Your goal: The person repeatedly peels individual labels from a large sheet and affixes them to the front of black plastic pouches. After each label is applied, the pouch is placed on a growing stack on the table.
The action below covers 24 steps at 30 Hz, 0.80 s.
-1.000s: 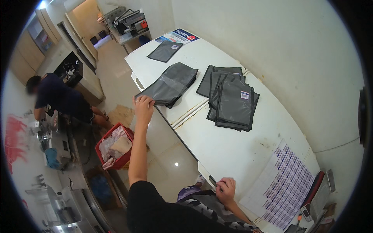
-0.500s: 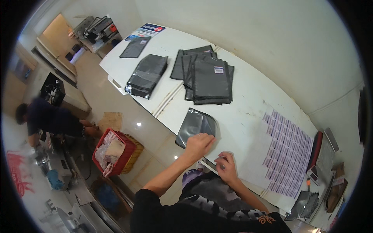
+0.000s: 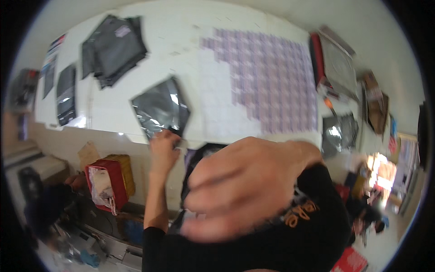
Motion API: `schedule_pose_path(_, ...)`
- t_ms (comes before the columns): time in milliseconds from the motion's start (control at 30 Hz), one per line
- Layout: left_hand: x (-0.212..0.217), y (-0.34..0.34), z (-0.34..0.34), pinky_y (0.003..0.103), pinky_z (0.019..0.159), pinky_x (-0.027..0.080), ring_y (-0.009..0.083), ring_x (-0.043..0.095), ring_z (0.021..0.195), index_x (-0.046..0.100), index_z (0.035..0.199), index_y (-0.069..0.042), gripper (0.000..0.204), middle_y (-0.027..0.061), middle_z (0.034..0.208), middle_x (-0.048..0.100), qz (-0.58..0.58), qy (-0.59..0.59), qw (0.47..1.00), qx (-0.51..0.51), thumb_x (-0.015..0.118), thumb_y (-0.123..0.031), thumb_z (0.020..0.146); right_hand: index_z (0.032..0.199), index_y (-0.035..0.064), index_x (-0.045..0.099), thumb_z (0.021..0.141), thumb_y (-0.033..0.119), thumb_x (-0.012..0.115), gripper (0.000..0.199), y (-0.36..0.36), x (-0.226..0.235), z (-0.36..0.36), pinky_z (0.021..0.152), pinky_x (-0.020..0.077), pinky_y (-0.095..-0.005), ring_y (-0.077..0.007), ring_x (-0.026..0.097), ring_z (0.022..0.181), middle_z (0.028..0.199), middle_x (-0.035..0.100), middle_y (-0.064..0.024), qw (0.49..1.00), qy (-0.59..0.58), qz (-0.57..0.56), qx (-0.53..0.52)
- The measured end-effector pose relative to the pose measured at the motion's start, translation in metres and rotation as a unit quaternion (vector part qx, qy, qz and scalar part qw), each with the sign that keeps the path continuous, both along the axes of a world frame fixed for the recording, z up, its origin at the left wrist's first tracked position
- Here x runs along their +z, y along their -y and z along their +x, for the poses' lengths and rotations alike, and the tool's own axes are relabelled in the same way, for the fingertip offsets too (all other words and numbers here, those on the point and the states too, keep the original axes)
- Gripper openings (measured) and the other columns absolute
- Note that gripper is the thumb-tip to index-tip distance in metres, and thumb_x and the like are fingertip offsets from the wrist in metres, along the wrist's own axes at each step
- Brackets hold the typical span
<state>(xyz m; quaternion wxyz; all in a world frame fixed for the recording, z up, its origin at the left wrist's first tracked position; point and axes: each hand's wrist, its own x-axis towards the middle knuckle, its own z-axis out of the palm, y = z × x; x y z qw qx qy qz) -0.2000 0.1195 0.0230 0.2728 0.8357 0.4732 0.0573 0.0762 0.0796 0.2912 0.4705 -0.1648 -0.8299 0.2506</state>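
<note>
Gripping a shiny grey pouch (image 3: pixel 161 109), left hand (image 3: pixel 164 147) at table edge.

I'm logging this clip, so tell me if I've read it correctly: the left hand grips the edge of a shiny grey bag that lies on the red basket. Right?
Not quite. In the head view the left hand does grip the shiny grey bag, but the bag lies on the white table; the red basket stands below on the floor.

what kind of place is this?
Probably a packing or order-shipping workroom. A long white table carries a stack of dark grey plastic mailer bags and a large sheet of small purple labels. The left hand touches one glossy grey mailer bag.
</note>
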Motion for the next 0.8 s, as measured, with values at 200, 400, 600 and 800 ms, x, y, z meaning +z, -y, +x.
schedule_pose_path(200,0.044,0.019,0.046,0.053,0.117,0.040,0.0407,0.062,0.126,0.073,0.128,-0.010,0.056,0.0168,0.135,0.067,0.025,-0.063,0.996,0.052,0.090,-0.025,0.077,0.104,0.0074,0.074,0.095,0.012,0.068,0.012,0.029,0.048,0.029,0.073,0.0542,-0.0374,-0.0245,0.064,0.087,0.098,0.068,-0.0078,0.987,0.024,0.152,-0.051)
schedule_pose_path(400,0.031,0.008,0.066,0.051,0.106,0.053,0.0505,0.066,0.123,0.069,0.136,-0.004,0.057,0.0305,0.144,0.064,0.020,-0.027,0.991,0.127,0.085,-0.030,0.087,0.096,0.0051,0.069,0.094,0.009,0.063,0.007,0.055,0.051,0.076,0.072,0.0502,-0.0371,-0.0233,0.060,0.082,0.091,0.065,-0.0089,0.981,0.037,0.173,-0.085)
schedule_pose_path(600,0.016,0.005,0.067,0.050,0.114,0.047,0.0472,0.061,0.132,0.068,0.138,-0.006,0.056,0.0276,0.160,0.051,0.069,-0.040,0.982,0.169,0.083,-0.028,0.090,0.088,0.0027,0.064,0.094,0.007,0.059,0.009,0.075,0.035,0.150,0.070,0.0462,-0.0369,-0.0222,0.056,0.078,0.084,0.062,-0.0101,0.961,-0.018,0.200,-0.192)
schedule_pose_path(800,0.034,0.032,0.087,0.034,0.077,0.056,0.0221,0.075,0.085,0.077,0.113,0.000,0.036,0.0080,0.100,0.079,-0.241,0.041,0.960,0.138,0.075,-0.034,0.102,0.081,-0.0007,0.061,0.081,-0.011,0.046,0.019,0.134,-0.126,0.251,0.068,0.0410,-0.0303,-0.0189,0.054,0.075,0.080,0.059,-0.0087,0.876,-0.081,-0.172,-0.444)
